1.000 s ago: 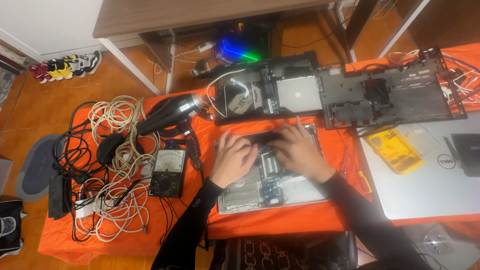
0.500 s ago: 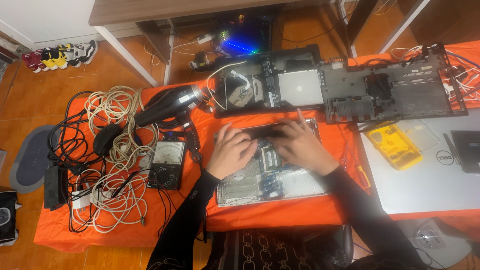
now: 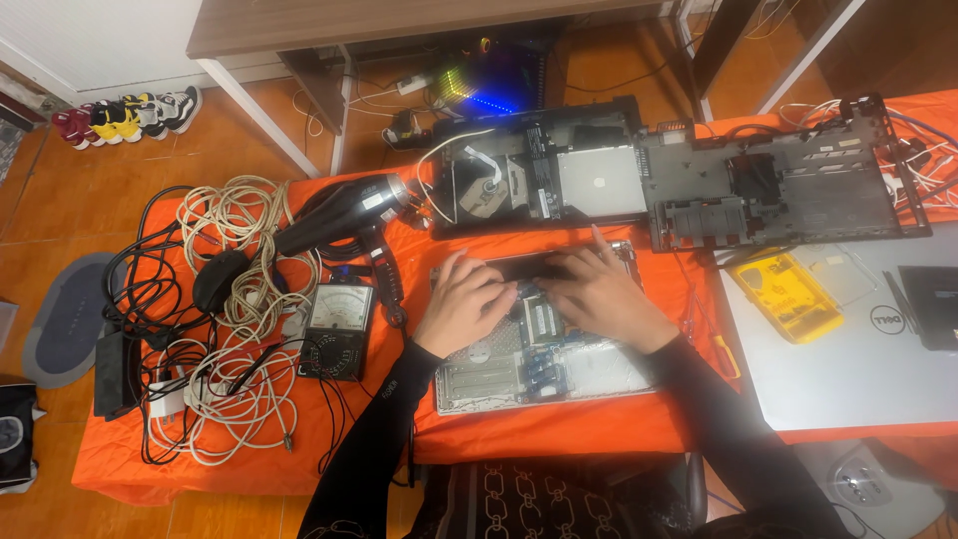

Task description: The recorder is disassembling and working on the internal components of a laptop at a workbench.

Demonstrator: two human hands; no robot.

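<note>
Both sets of fingers are pressing on a long black battery strip at the top edge of the opened laptop base. Left hand and right hand are gripping it from either side. Hair dryer and analog multimeter are sitting just left on the orange cloth.

I take this for a room in a home turned into a makeshift electronics repair bench. An orange cloth covers a low table on a wooden floor, with shoes lined by the wall. On it I see 2 opened laptop shells, an analogue multimeter and tangled cables.
</note>
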